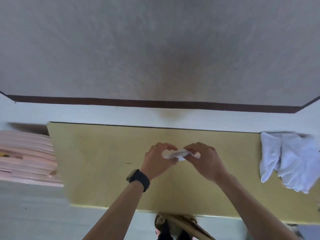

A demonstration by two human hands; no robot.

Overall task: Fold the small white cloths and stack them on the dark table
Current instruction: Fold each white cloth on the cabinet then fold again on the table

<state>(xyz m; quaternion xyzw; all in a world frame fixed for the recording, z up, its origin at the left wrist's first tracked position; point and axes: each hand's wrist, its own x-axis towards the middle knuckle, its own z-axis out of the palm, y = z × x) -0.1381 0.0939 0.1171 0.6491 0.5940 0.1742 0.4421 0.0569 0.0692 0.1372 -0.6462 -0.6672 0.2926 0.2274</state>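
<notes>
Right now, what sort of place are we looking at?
Probably a plain indoor room used as a cloth-folding station: a tan table near a bare grey wall, a heap of white cloths at its right end, and a pink layered stack beside its left end.

the cloth (176, 154) over the middle of the table (103, 161) is mostly hidden between left hand (159, 159) and right hand (205, 161), folds unreadable. the pile (290, 160) at the table's right end and the blurred pink stack (26, 156) left of it are cut off.
</notes>
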